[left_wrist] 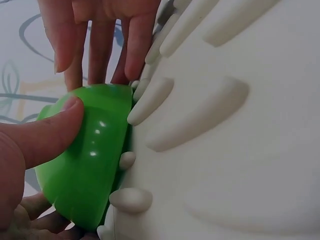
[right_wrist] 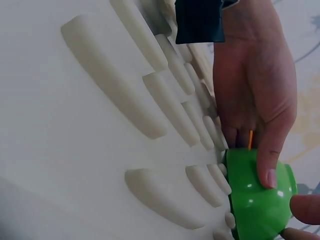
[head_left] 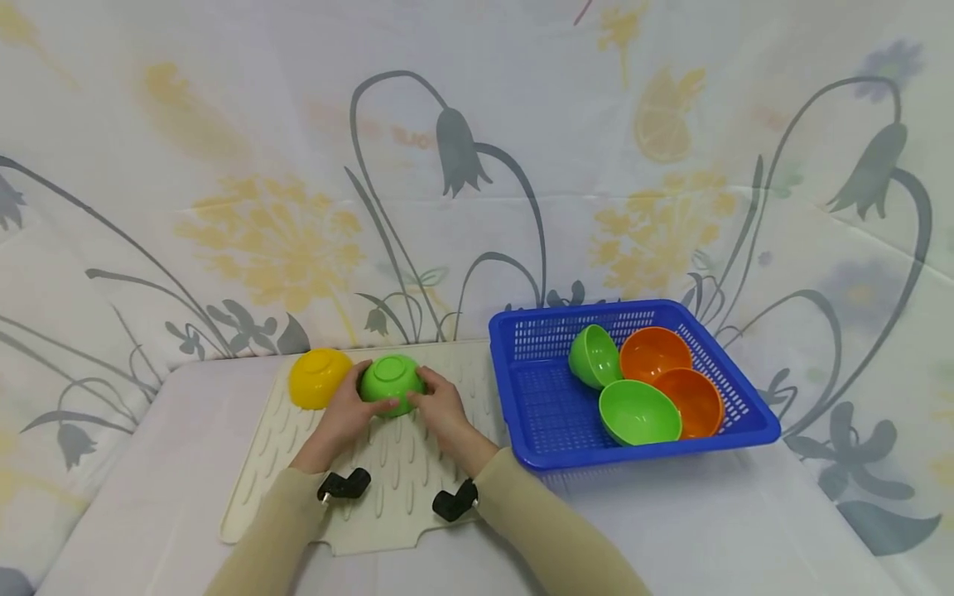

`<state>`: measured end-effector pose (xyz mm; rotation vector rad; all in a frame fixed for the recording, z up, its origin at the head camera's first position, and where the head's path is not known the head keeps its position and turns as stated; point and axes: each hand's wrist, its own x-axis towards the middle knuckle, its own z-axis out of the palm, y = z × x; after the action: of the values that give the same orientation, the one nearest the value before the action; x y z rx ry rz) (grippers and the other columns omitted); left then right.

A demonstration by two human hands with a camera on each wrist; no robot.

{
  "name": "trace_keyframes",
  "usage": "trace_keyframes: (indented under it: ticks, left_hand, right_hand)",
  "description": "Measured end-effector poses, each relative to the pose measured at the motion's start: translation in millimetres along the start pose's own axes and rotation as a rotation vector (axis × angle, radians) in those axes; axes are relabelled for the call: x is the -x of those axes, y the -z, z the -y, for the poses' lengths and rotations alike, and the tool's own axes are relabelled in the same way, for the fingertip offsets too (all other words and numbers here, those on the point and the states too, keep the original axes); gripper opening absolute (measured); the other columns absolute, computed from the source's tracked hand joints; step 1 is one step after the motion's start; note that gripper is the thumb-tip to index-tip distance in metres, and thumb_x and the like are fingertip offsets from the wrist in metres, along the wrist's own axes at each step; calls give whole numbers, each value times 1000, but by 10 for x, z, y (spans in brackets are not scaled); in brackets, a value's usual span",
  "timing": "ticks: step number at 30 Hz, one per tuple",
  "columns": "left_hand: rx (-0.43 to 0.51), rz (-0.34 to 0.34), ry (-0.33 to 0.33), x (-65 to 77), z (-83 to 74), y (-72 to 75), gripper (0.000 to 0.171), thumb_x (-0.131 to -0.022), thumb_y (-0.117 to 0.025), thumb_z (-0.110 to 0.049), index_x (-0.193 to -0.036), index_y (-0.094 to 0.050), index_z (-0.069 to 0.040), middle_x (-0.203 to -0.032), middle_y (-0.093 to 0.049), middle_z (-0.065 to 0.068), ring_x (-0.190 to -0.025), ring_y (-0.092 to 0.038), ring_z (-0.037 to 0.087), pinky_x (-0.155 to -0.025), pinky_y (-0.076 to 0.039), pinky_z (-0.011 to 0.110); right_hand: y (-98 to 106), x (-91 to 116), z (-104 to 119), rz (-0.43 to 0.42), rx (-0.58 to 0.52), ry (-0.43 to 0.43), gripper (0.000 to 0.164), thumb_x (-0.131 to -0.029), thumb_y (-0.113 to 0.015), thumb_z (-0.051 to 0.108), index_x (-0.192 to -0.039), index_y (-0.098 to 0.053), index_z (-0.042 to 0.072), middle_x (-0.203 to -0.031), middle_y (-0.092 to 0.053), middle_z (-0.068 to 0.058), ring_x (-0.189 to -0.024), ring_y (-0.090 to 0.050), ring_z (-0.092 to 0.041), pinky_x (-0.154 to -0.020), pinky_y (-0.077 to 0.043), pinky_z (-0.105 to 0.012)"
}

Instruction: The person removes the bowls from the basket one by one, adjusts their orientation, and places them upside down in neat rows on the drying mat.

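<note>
Head view: A green bowl (head_left: 391, 384) stands upside down on a cream ridged mat (head_left: 393, 501), left of the centre of the frame. The left hand (head_left: 349, 418) grips its left side. The right hand (head_left: 445, 411) is at its right side, thumb toward the lower edge of the frame. A yellow bowl (head_left: 319, 378), also inverted on the mat, is just beside the left hand. A blue basket (head_left: 581, 458) occupies the right of the frame. It contains a tilted light-green bowl (head_left: 596, 358), a second light-green bowl (head_left: 639, 414) nearer the front rim, and two orange bowls (head_left: 656, 354) at the right. Mat and basket rest on a white-covered table (head_left: 160, 472). A flower-printed cloth (head_left: 477, 223) hangs behind. Each wrist carries a black device (head_left: 346, 484) over a beige sleeve (head_left: 272, 530).

Left wrist view: The green bowl is at left of centre, rim against the mat's ridges. The left thumb presses on its wall; the other left fingers curl at the lower left. At the top, the right fingers are fairly straight and reach the bowl's edge; the right thumb is apart from it.

Right wrist view: The green bowl is at lower right. The right thumb overlaps its wall; the left thumb meets it at the right edge.
</note>
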<state>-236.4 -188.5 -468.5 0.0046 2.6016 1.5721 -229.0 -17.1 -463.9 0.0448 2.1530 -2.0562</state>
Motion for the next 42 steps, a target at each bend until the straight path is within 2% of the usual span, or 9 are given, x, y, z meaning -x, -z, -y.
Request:
trace_keyframes:
  ticks: [10,17,22,30,36,42]
  left_hand:
    - [-25,-16,1,-6,61,105,93,-87,-79,-25,-155,-22,-1,-157,-29,23,-140,-33,38,-116,-25,53]
    - [-14,-31,-7,-3,81,131,92,-86,-80,-22,-155,-22,0,-156,-30,23,-139,-34,39,-116,-26,53]
    - [23,-44,-20,-6,50,81,90,-88,-78,-17,-155,-22,2,-156,-29,25,-140,-33,39,-116,-26,52]
    - [-33,-74,-7,-88,3,5,92,-86,-80,-22,-156,-24,1,-157,-30,24,-141,-32,39,-116,-26,53]
    - [-63,-90,-14,-96,15,-18,91,-86,-80,-23,-155,-26,0,-156,-32,24,-141,-33,39,-116,-27,52]
    - [-63,-74,-11,-84,-13,-51,89,-87,-80,-23,-155,-27,0,-154,-35,24,-138,-37,39,-115,-29,53]
  right_hand:
    - [-71,-3,36,52,1,0,55,-96,-61,4,-149,-45,4,-157,-36,-13,-146,-29,-31,-118,-23,-42]
    - [-88,4,55,68,-11,7,56,-96,-61,4,-149,-44,2,-157,-34,-15,-146,-27,-32,-118,-23,-42]
    - [-80,-29,58,35,-9,9,55,-94,-62,4,-147,-47,2,-156,-38,-14,-145,-30,-31,-117,-25,-41]
    - [-52,-54,87,-20,-5,6,54,-96,-60,2,-148,-46,3,-154,-40,-14,-144,-32,-30,-117,-26,-40]
    - [-33,-45,67,-50,22,11,53,-94,-62,2,-146,-50,6,-151,-45,-13,-144,-32,-31,-118,-23,-45]
    - [4,44,137,-83,-4,37,51,-93,-60,0,-144,-53,7,-147,-50,-15,-141,-36,-32,-114,-32,-46]
